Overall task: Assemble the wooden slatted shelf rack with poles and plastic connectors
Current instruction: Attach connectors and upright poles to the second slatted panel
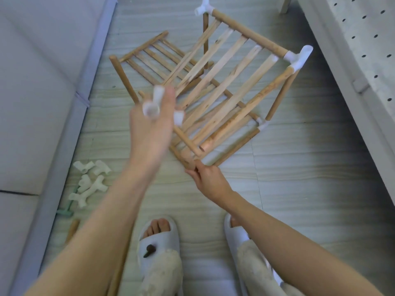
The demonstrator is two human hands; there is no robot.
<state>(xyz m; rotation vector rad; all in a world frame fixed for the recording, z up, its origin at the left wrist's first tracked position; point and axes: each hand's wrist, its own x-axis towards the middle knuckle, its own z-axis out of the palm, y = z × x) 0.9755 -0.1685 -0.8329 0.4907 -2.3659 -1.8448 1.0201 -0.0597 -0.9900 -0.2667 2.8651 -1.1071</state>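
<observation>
1. Left hand (152,122): raised above the floor, fingers curled round a white plastic connector (154,103). Several open sockets show past the fingers; the exact finger placement is blurred.

2. Right hand (210,181): low, at about 5 o'clock from the left hand. It pinches the near bare end of a wooden rail (190,164) at the rack's near corner.

3. Partly built rack (224,88): tilted on the floor, occupying the frame from centre out to 1 o'clock. Its upper slatted shelf slopes from a fitted white connector (299,57) at 2 o'clock down toward the hands. A second fitted connector (204,6) sits at 12 o'clock.

4. Second slatted shelf (154,54): flat on the floor at 11 o'clock, partly under the rack.

5. Spare connectors (90,182): a loose heap on the floor at 8 o'clock, beside the sofa (36,82).

6. Deciding relation: an open pole end (201,148) lies at about 4 o'clock from the held connector, just above the right hand. The pole's long axis runs from 10 o'clock to 4 o'clock, up toward the left hand.

7. Judgement: the right hand is nearer and steadies the frame. The left hand must bring a socket in line with that axis before pushing on.

8. Risk, as judged: a skewed socket would jam or shift the tilted rack.
</observation>
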